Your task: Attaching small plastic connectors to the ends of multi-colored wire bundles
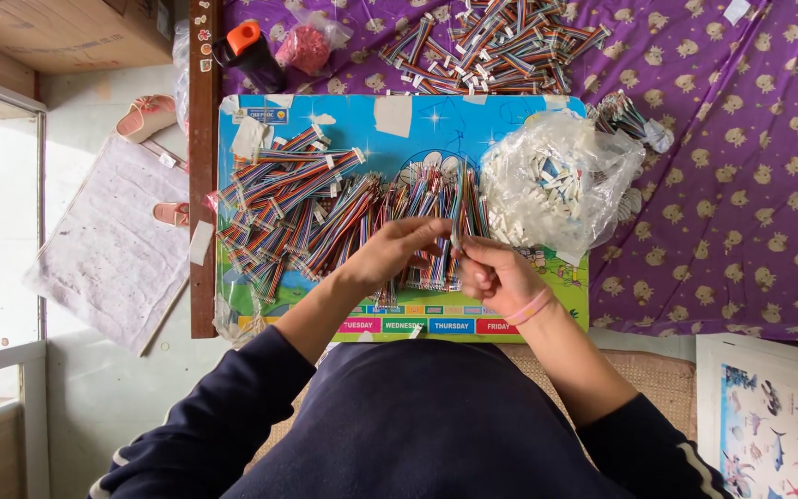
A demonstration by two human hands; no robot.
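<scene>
My left hand (397,248) and my right hand (494,272) meet over the lower middle of a bright blue and green board (528,319). Together they pinch one bundle of rainbow-coloured ribbon cable (455,222) that rises from between my fingers. A pink band circles my right wrist. Several more cable bundles (311,208) lie spread across the board to the left of my hands. A clear plastic bag of small white connectors (561,180) sits on the board just right of my hands.
Another heap of rainbow cables (496,42) lies on the purple patterned cloth (741,185) beyond the board. A dark bottle with an orange cap (249,51) and a pink bag (307,46) stand at the far left. A wooden bed edge (203,185) borders the floor, mat and sandals.
</scene>
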